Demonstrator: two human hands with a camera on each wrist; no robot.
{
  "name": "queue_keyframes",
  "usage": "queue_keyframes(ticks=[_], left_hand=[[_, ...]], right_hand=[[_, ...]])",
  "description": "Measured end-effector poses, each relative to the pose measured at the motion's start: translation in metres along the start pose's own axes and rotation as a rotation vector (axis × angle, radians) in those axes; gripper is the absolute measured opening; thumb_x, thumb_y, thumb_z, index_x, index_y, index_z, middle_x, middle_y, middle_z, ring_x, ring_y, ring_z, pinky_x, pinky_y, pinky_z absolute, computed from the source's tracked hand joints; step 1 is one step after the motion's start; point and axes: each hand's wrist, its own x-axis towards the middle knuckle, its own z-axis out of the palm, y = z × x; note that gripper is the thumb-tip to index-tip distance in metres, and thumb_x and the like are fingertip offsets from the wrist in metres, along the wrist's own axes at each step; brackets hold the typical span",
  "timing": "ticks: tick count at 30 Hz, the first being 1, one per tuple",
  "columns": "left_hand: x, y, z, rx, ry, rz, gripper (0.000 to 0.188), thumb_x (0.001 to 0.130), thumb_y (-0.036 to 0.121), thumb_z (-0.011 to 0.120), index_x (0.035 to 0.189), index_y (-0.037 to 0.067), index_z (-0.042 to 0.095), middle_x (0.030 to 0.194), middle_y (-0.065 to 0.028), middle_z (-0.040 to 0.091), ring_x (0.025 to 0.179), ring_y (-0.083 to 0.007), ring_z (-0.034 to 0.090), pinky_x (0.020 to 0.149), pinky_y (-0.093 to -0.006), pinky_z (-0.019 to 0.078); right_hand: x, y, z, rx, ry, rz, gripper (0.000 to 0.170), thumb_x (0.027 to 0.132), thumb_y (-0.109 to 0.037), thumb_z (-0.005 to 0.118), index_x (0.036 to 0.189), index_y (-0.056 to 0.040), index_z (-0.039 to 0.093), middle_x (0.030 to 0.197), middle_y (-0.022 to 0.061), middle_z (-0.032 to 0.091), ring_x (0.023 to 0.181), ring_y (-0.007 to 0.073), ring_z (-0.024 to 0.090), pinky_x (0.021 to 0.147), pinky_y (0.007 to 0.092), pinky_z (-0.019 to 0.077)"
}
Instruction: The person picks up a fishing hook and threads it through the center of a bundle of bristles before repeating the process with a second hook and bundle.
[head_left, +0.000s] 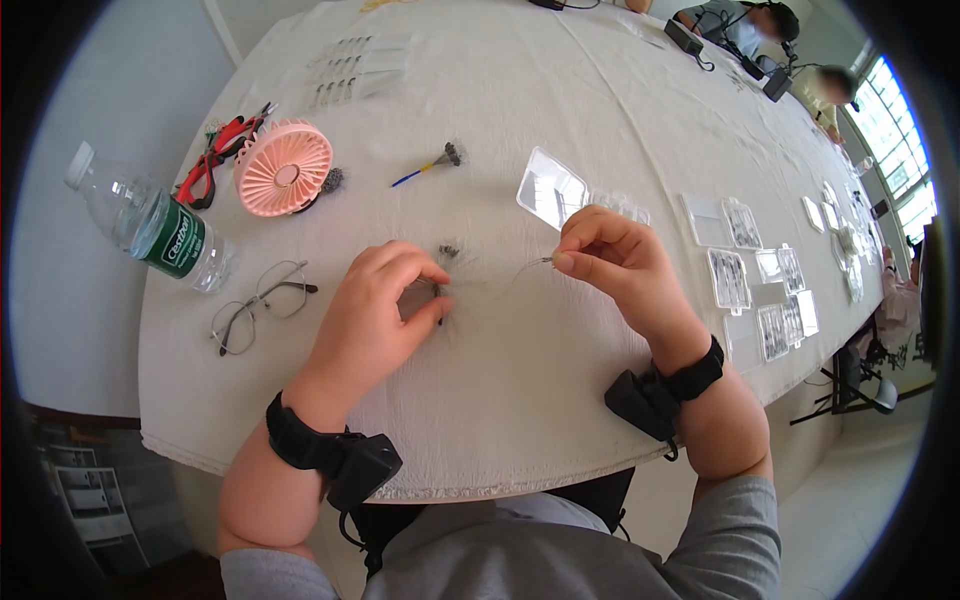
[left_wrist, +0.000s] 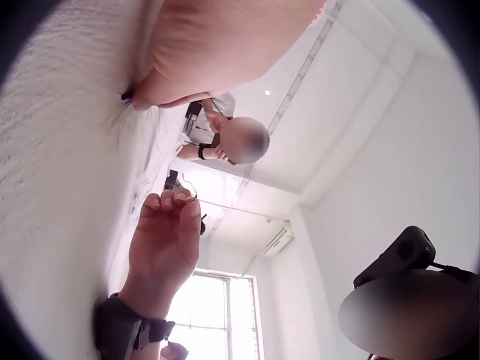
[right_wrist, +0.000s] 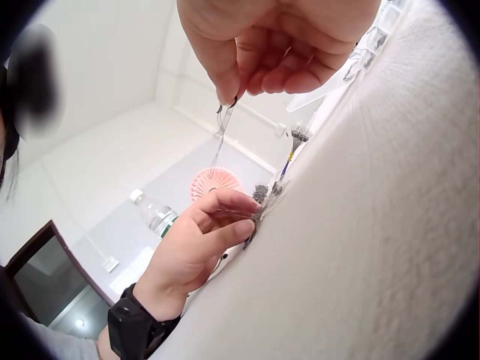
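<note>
My right hand (head_left: 620, 265) is raised over the table, pinching a small dark piece with a fine looped line (right_wrist: 219, 142) hanging from it between thumb and index finger. Low at the tabletop, my left hand (head_left: 375, 310) has its thumb and fingers curled at a bundle of thin lines with dark bits (right_wrist: 257, 217). A dark blue tip (left_wrist: 127, 95) pokes out under the left fingers. Just beyond that hand lies a small dark cluster (head_left: 448, 251). Farther back rests a similar bunch on a blue and yellow stem (head_left: 425, 168).
An open clear plastic box (head_left: 553, 188) stands beyond the right hand. More small clear cases (head_left: 730, 280) lie to the right. On the left are glasses (head_left: 262, 305), a water bottle (head_left: 165, 225), a pink fan (head_left: 285, 170) and red-handled pliers (head_left: 215, 160). People sit across the table.
</note>
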Motion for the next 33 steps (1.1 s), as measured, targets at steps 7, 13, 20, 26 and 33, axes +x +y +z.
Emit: queue_keyframes(ticks=[7, 13, 20, 26, 33], left_hand=[[0.003, 0.004, -0.002, -0.197, -0.004, -0.225, 0.017, 0.077, 0.010, 0.072, 0.074, -0.001, 0.059, 0.081, -0.0093, 0.059, 0.071, -0.0145, 0.057, 0.062, -0.0263, 0.0464], [0.001, 0.003, 0.003, -0.046, 0.041, -0.209, 0.025, 0.075, 0.012, 0.075, 0.070, 0.000, 0.054, 0.077, -0.0075, 0.058, 0.067, -0.0132, 0.055, 0.055, -0.0256, 0.0444], [-0.001, 0.004, 0.000, 0.077, 0.051, -0.178, 0.028, 0.071, 0.008, 0.077, 0.080, 0.002, 0.051, 0.077, -0.0055, 0.058, 0.065, -0.0131, 0.055, 0.058, -0.0261, 0.0455], [-0.002, 0.008, -0.001, -0.243, -0.015, -0.296, 0.030, 0.073, -0.002, 0.073, 0.086, 0.004, 0.047, 0.077, -0.0029, 0.057, 0.071, -0.0099, 0.059, 0.066, -0.0234, 0.0488], [-0.007, 0.020, -0.001, -0.511, -0.190, -0.281, 0.032, 0.074, -0.006, 0.071, 0.085, 0.006, 0.043, 0.081, -0.0035, 0.058, 0.079, -0.0111, 0.061, 0.072, -0.0254, 0.0508]], right_hand=[[0.000, -0.001, 0.001, 0.018, 0.000, 0.018, 0.006, 0.083, -0.005, 0.067, 0.084, -0.0016, 0.062, 0.086, 0.0002, 0.060, 0.081, 0.0067, 0.057, 0.073, 0.0212, 0.0462], [0.001, 0.000, 0.001, -0.008, -0.002, 0.011, 0.007, 0.083, -0.006, 0.067, 0.083, -0.0014, 0.062, 0.086, 0.0006, 0.060, 0.080, 0.0071, 0.057, 0.073, 0.0211, 0.0462], [0.001, -0.002, 0.002, -0.010, -0.002, 0.018, 0.007, 0.083, -0.006, 0.067, 0.083, -0.0013, 0.062, 0.085, 0.0006, 0.060, 0.080, 0.0070, 0.057, 0.072, 0.0209, 0.0461], [0.001, 0.000, 0.000, -0.007, -0.006, -0.001, 0.008, 0.083, -0.006, 0.067, 0.085, -0.0013, 0.062, 0.085, 0.0006, 0.061, 0.080, 0.0069, 0.057, 0.073, 0.0205, 0.0463], [0.000, -0.003, -0.001, 0.134, 0.021, 0.034, 0.008, 0.083, -0.007, 0.067, 0.087, -0.0026, 0.061, 0.086, -0.0003, 0.062, 0.081, 0.0058, 0.058, 0.074, 0.0203, 0.0462]])
